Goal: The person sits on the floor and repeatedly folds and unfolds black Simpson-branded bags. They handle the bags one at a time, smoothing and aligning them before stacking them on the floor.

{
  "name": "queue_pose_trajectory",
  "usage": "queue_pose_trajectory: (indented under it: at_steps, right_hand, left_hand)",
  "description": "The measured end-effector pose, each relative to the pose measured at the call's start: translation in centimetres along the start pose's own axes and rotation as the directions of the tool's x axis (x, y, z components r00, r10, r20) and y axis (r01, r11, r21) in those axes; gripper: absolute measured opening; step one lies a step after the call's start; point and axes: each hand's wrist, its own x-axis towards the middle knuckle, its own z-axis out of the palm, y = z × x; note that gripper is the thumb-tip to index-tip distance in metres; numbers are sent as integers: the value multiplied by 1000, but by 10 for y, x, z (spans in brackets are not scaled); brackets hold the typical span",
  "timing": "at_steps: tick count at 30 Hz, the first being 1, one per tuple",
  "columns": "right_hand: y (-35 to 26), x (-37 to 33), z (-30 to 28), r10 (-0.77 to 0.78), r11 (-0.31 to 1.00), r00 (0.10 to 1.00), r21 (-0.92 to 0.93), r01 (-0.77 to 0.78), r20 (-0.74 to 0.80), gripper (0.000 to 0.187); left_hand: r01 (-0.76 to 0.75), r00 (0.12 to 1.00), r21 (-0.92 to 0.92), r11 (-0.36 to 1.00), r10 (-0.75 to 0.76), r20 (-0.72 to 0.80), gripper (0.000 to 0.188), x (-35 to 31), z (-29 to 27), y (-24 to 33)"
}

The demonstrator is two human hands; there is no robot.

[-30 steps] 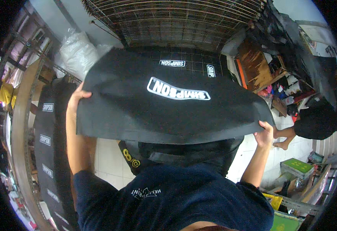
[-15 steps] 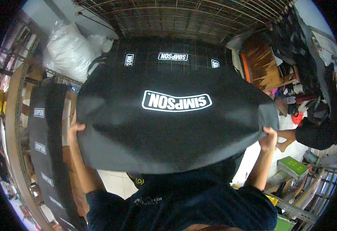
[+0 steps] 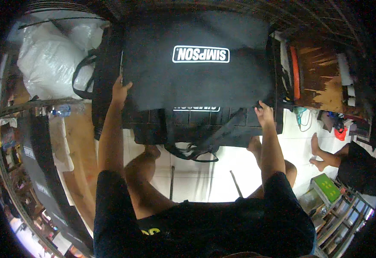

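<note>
A large black fabric panel [image 3: 196, 81] with a white-outlined label lies flat in front of me. Its left edge is in my left hand [image 3: 121, 90], with the thumb on top and the fingers mostly hidden. At the near right corner, my right hand [image 3: 264, 114] pinches the material between thumb and fingers. Underneath is another black piece, apparently a bag [image 3: 149, 133], with a label partly covered by the panel. Loose black straps [image 3: 192, 152] hang from its near side, and another strap loop [image 3: 79, 75] sticks out at the left.
A clear plastic sack of white material [image 3: 50, 60] stands at the far left. Stacked labelled black pieces [image 3: 42, 172] lie along the left. At right are a worn wooden board [image 3: 316, 77], a green box [image 3: 326, 188] and another person's bare legs [image 3: 325, 157]. Wire racking rises at the back.
The panel has moved away from me and down onto the black bag, lying flatter. Both hands moved forward and closer together, still holding it. The straps and floor now show below.
</note>
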Motion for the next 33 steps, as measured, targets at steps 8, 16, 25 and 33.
queue_pose_trajectory:
  at_steps: [8, 16, 25, 33]
  right_hand:
    - [48, 66, 5, 33, 995, 998, 94, -27, -57, 73]
    - [52, 78, 6, -140, 985, 989, 99, 144, -46, 55]
    - [44, 59, 34, -98, 986, 990, 126, 111, -104, 64]
    - [47, 67, 32, -140, 990, 988, 2, 141, -59, 59]
  left_hand:
    - [-232, 969, -61, 971, 224, -108, 60, 65, 53, -81]
    - [-48, 975, 245, 968, 99, -199, 25, 77, 50, -71]
    - [64, 993, 167, 984, -46, -111, 34, 74, 36, -51]
    - [-5, 986, 286, 958, 52, -159, 39, 81, 41, -73]
